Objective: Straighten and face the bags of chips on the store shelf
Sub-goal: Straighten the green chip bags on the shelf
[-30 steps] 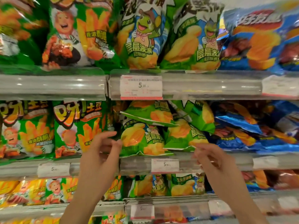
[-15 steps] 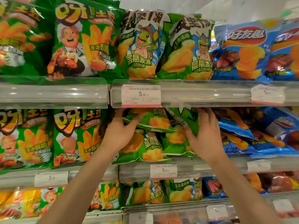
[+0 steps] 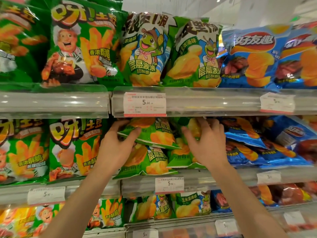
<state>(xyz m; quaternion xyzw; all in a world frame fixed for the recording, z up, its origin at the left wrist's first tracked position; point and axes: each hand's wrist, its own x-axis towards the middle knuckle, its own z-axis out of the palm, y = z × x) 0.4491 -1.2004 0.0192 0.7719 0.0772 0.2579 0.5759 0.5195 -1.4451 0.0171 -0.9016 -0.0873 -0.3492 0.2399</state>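
On the middle shelf [image 3: 197,182] several green wave-chip bags lie in a loose heap. My left hand [image 3: 116,143] grips the left end of the topmost tilted green bag [image 3: 154,134], thumb on its front and fingers curled over its top edge. My right hand [image 3: 205,145] lies with spread fingers on the right-hand green bags [image 3: 180,157], fingertips reaching up under the shelf above. A lower green bag [image 3: 151,162] leans forward over the shelf lip.
Upright green fries bags [image 3: 73,148] stand to the left, slumped blue bags [image 3: 257,148] to the right. The upper shelf rail [image 3: 214,102] with a price tag [image 3: 145,104] hangs just above my hands. The top shelf holds upright bags [image 3: 145,50]; more bags fill the lower shelf.
Both hands rose from the shelf's front lip into the heap of green bags. My left hand took hold of the top bag, and my right hand settled on the right-hand bags.
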